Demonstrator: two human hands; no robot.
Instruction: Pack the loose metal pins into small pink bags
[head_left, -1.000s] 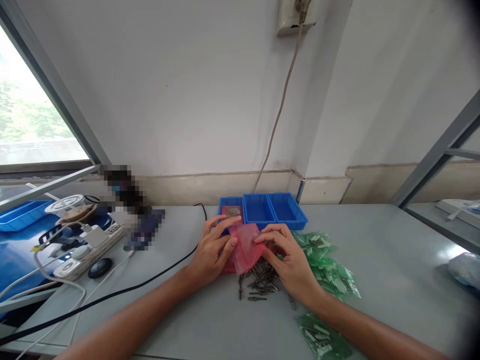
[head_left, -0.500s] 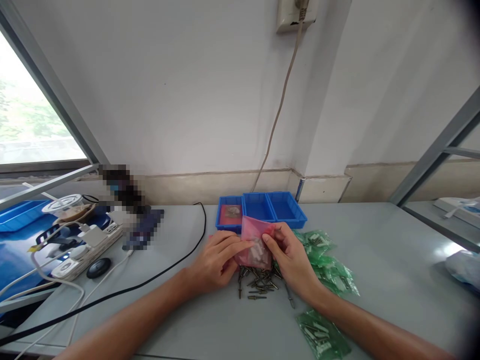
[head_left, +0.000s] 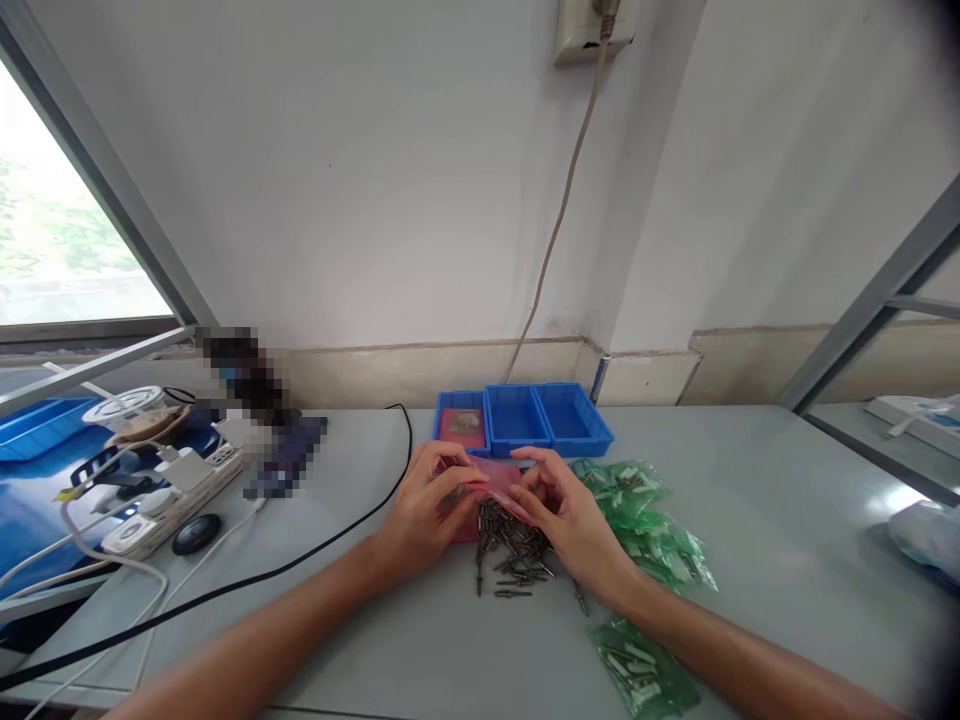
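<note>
A small pink plastic bag (head_left: pixel 498 478) is stretched between my two hands, tilted so that its contents are hidden. My left hand (head_left: pixel 433 500) pinches its left side, and my right hand (head_left: pixel 561 500) grips the opposite side with bent fingers. Right below lies a loose pile of metal pop rivets (head_left: pixel 514 545). More pink plastic (head_left: pixel 466 528) shows on the table under my left hand. To the right of my right hand are several green plastic bags (head_left: pixel 667 548) with metal and white pieces inside. Another green bag (head_left: pixel 643 670) lies nearer, below my right forearm.
Blue bins (head_left: pixel 517 418) stand behind my hands; the left compartment holds a pink bag (head_left: pixel 460 428). A black cable (head_left: pixel 300 562) crosses the table at left, near a black mouse-like object (head_left: pixel 196 535) and a white power strip (head_left: pixel 180 500). Metal frame bars rise on both sides.
The pink bag has tipped from upright, facing me, to nearly flat, so its white contents no longer show. My fingers have shifted along its edges.
</note>
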